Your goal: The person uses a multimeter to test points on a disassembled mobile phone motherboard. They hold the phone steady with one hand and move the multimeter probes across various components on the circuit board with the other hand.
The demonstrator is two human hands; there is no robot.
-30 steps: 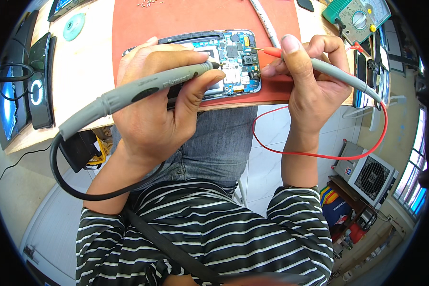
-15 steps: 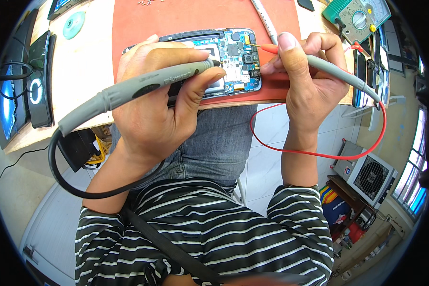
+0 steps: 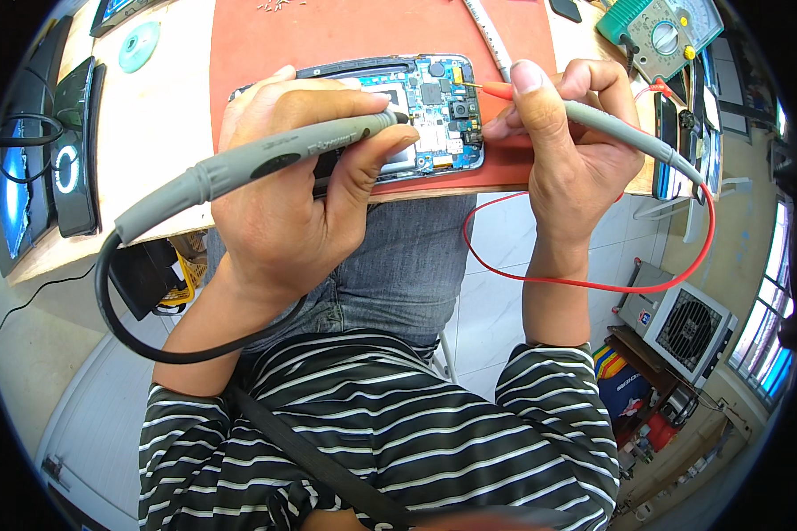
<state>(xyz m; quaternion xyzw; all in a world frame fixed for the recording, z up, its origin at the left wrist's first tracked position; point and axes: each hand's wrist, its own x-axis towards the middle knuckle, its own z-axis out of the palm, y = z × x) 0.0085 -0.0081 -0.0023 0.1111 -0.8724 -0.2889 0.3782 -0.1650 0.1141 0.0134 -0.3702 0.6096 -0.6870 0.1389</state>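
An opened smartphone [image 3: 433, 90] lies face down on the orange mat, its blue circuit board bare at the right end. My left hand [image 3: 279, 217] grips the grey handle of a test probe with a black lead [image 3: 248, 166] and rests over the phone's left part; its tip is too small to make out near the middle of the board. My right hand [image 3: 558, 150] pinches a second test probe [image 3: 624, 134], grey with a red front and a red lead. Its thin metal tip meets the board's upper right area, though contact is hard to judge.
On the orange mat [image 3: 363, 26] lie small screws [image 3: 279, 4] and a white pen-like tool [image 3: 488, 35]. A green analog multimeter [image 3: 664, 37] stands at the far right, with phones [image 3: 669, 150] below it. More devices [image 3: 75, 150] and a round green dish [image 3: 138, 47] are at left.
Both hands keep their grip. The rear end of the left probe has swung slightly right, and the right hand with its probe has shifted a little left.
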